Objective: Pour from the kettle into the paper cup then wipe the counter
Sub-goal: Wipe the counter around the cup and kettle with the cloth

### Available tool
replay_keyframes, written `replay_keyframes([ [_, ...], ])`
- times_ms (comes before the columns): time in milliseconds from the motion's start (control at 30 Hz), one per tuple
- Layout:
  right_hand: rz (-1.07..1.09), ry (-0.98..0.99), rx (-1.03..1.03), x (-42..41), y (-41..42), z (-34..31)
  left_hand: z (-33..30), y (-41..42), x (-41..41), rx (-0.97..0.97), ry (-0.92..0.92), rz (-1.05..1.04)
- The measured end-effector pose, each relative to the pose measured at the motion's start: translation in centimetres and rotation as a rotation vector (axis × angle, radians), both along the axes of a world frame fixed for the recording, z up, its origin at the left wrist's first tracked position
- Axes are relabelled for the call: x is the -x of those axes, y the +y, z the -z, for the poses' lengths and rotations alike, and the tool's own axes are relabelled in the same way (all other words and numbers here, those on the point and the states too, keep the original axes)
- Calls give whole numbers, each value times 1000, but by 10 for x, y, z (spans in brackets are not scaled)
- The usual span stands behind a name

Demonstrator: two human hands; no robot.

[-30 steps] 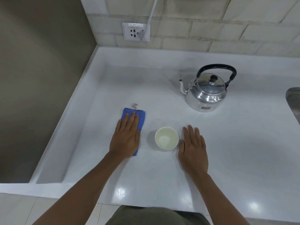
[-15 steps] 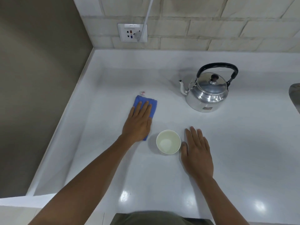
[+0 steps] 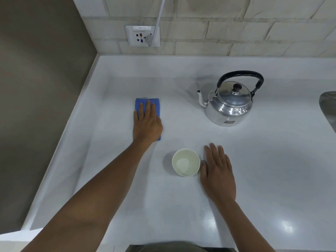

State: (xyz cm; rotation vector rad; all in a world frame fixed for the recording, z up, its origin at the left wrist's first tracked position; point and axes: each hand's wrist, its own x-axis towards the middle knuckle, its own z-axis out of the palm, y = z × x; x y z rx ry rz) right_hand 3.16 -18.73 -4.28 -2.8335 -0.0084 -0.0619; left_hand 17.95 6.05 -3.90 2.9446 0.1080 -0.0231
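Cloth [image 3: 147, 104], blue and folded, lies flat under your left hand [image 3: 147, 124], fingers together; your right hand [image 3: 217, 174], fingers slightly spread, touches the paper cup [image 3: 185, 162].

Left hand [image 3: 147, 124] hides most of the blue cloth [image 3: 147, 103]; steel sink [image 3: 328, 110] cut by right edge, white cable [image 3: 160, 14] by top edge; wall socket [image 3: 142, 36] label too small to read; cup's [image 3: 185, 162] contents unclear.
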Motion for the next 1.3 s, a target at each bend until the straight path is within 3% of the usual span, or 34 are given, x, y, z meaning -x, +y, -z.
replay_keyframes([
  [267, 2, -6, -46, 0, -3, -2, 9, 7, 43, -28, -107, 343],
  [433, 0, -1, -54, 1, -3, -2, 11, 25, 63, -21, -121, 193],
  [667, 4, -14, -56, 2, -2, -3, 3, 21, -2, -8, -7, -96],
  [800, 0, -18, -38, 1, -3, 0, 0, -18, -19, -1, -17, 26],
  [1000, -2, -17, -39, 0, -3, 1, 10, -7, 38, -3, -120, 289],
  [1300, -4, -24, -34, 1, -4, 2, 4, 24, -9, -69, -46, 74],
])
